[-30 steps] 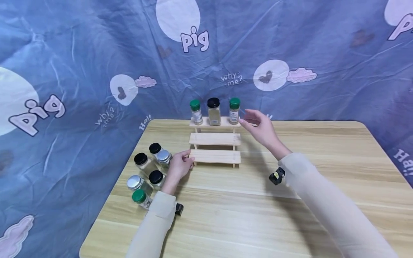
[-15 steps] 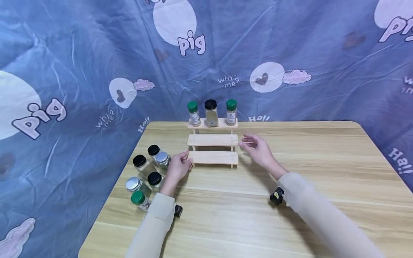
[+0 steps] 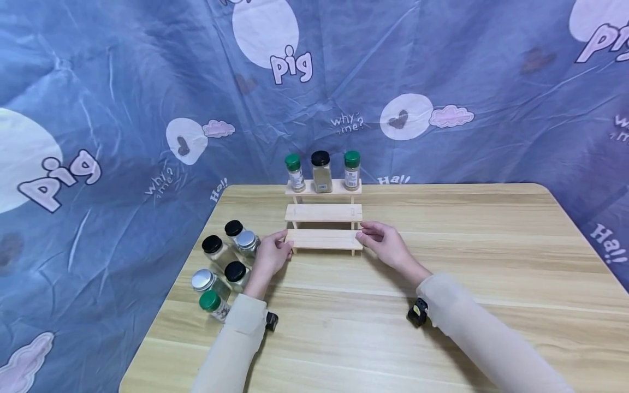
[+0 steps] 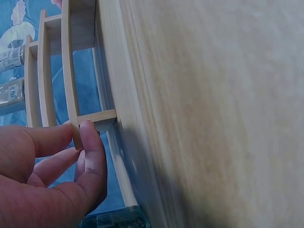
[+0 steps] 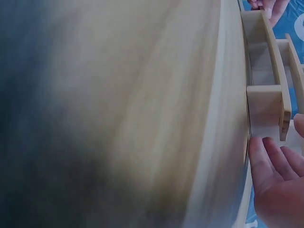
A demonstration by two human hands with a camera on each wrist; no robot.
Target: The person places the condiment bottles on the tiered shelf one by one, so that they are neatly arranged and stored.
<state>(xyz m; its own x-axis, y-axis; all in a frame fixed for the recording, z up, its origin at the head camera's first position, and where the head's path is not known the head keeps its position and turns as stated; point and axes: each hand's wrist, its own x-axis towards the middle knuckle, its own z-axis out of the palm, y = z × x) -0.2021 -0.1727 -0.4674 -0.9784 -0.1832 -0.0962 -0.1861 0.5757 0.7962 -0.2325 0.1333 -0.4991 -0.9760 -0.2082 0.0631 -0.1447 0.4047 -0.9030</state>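
A three-tier wooden rack (image 3: 324,239) stands on the table by the back wall cloth. My left hand (image 3: 272,255) pinches the left end of its lowest shelf (image 4: 70,80) between thumb and fingers. Beside that shelf's right end is my right hand (image 3: 387,246); in the right wrist view its fingers (image 5: 273,159) are fairly straight, spread around the shelf end without gripping it. On the top tier stand a green-lidded spice jar (image 3: 296,174), a black-lidded jar (image 3: 322,173) and another green-lidded jar (image 3: 351,172). The two lower shelves hold no jars.
Left of the rack several jars cluster near my left forearm: black-lidded (image 3: 218,251), silver-lidded (image 3: 208,281) and green-lidded (image 3: 214,304) ones among them. A blue printed cloth (image 3: 442,65) hangs behind the wooden table (image 3: 344,327).
My right hand has come down from beside the top tier's right jar to the lowest shelf's right end. The left hand keeps its grip; the view has shifted slightly.
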